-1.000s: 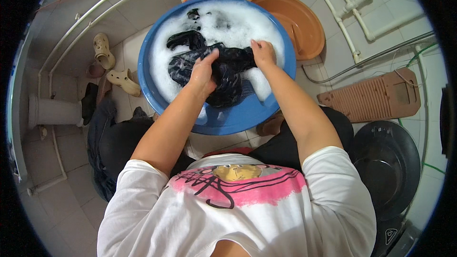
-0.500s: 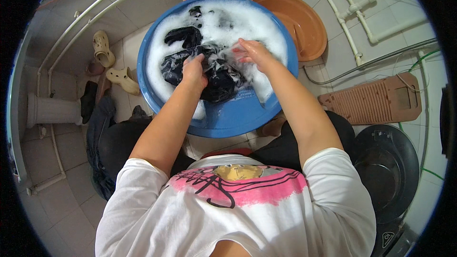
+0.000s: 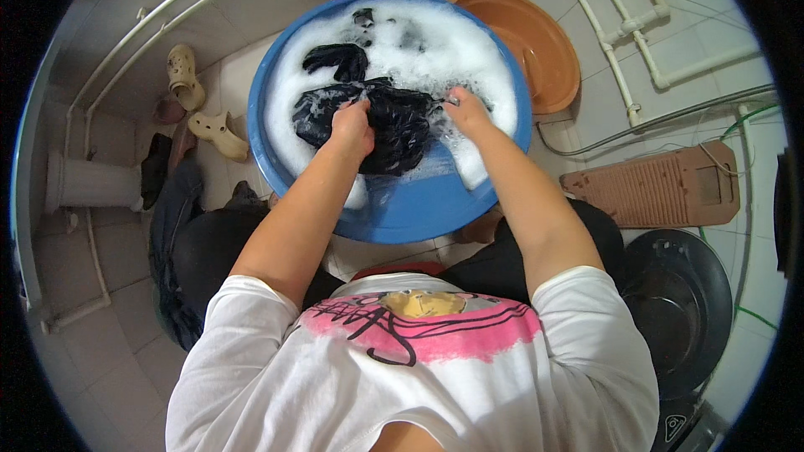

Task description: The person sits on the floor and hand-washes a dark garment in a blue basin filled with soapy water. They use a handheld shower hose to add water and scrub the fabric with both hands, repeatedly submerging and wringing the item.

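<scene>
A large blue basin [image 3: 402,222] full of white suds stands on the floor before me. In it lies a wet black garment [image 3: 398,130], partly under the foam; its kind I cannot make out. My left hand [image 3: 353,127] is closed on the garment's left part, fingers curled into the cloth. At the garment's right end, my right hand [image 3: 467,110] pinches a corner, and the cloth stretches between both hands. Another dark bunch of cloth [image 3: 337,59] pokes out of the suds beyond my left hand.
An orange basin [image 3: 557,63] sits behind the blue one at the right. A brown washboard [image 3: 649,188] leans at the right, above a black basin [image 3: 674,310]. Beige clogs [image 3: 219,136] lie on the left floor. White pipes [image 3: 624,88] run along the walls.
My right hand, earlier spread open in the suds, has closed on the garment's right end. The cloth is now drawn out flatter between my hands. My left hand keeps its hold.
</scene>
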A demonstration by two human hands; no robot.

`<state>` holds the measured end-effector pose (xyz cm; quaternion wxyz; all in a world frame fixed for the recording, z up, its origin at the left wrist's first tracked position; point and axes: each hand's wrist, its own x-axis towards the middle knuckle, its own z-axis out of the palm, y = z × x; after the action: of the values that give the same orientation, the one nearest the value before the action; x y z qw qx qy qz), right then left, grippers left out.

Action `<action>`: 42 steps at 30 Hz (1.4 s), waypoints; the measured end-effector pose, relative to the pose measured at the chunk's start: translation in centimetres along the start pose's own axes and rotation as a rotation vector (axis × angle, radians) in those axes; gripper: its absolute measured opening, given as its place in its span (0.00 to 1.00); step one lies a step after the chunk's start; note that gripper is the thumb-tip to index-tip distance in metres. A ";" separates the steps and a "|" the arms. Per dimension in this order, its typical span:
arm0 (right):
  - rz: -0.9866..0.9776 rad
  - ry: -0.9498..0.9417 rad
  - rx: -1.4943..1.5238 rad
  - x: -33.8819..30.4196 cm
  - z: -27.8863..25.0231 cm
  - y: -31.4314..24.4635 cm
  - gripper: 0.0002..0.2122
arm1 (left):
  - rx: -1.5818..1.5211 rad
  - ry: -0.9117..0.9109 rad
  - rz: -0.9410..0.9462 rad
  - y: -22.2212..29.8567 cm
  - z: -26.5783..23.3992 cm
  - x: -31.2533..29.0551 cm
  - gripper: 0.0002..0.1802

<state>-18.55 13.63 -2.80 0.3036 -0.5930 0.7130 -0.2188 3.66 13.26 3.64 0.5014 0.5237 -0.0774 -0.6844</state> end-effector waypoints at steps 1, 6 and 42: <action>0.028 0.140 -0.016 -0.2 1.0 -0.6 0.19 | -0.008 -0.015 -0.001 -0.1 -0.2 0.3 0.16; 0.241 0.010 0.008 1.4 1.9 1.5 0.13 | -0.084 -0.149 -0.072 -1.5 -1.8 3.9 0.17; -0.441 -0.189 -0.233 -3.2 -3.5 -10.4 0.22 | -0.136 -0.354 -0.164 6.3 2.4 -3.3 0.14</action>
<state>-13.22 14.54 7.30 0.2433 -0.7828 0.5554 -0.1399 5.35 11.75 10.83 0.4569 0.3648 -0.0749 -0.8078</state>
